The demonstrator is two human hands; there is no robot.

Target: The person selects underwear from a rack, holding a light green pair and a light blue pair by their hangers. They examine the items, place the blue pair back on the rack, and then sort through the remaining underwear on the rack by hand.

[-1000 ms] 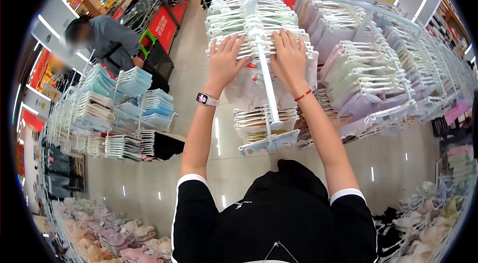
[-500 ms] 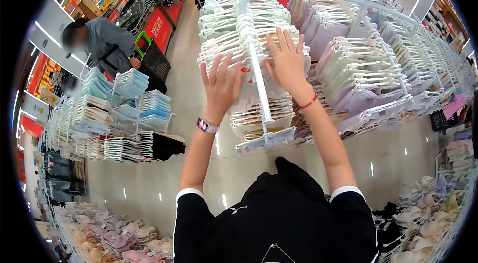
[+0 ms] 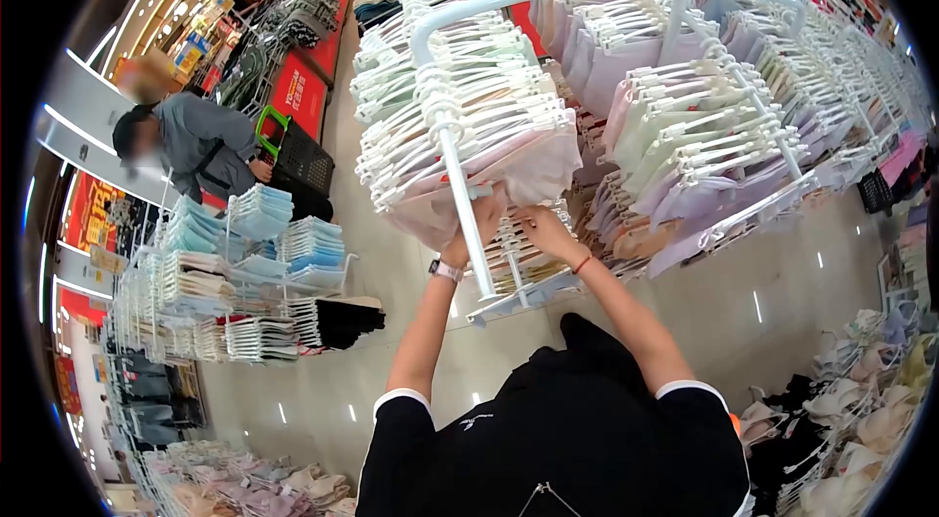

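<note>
Many pale garments on white hangers [image 3: 460, 96] hang along the upper arm of a white metal rack [image 3: 455, 179]. My left hand [image 3: 474, 228] is under the front pink garment [image 3: 538, 165], partly behind the rack's bar, and its fingers are mostly hidden. To its right, my right hand [image 3: 548, 231] has its fingers bent at the hangers of the lower row [image 3: 509, 258]. Whether it grips one is too small to tell.
More hanging garments [image 3: 685, 116] fill the rack to the right. At the left stands another rack of blue and white garments [image 3: 259, 263], with a person in grey [image 3: 201, 140] behind it beside a black basket [image 3: 303, 165]. Bras lie at the lower right [image 3: 851, 429].
Both hands have moved down from the top of the upper row to below its front garment. The view has shifted, and the front pink garment now shows more fully.
</note>
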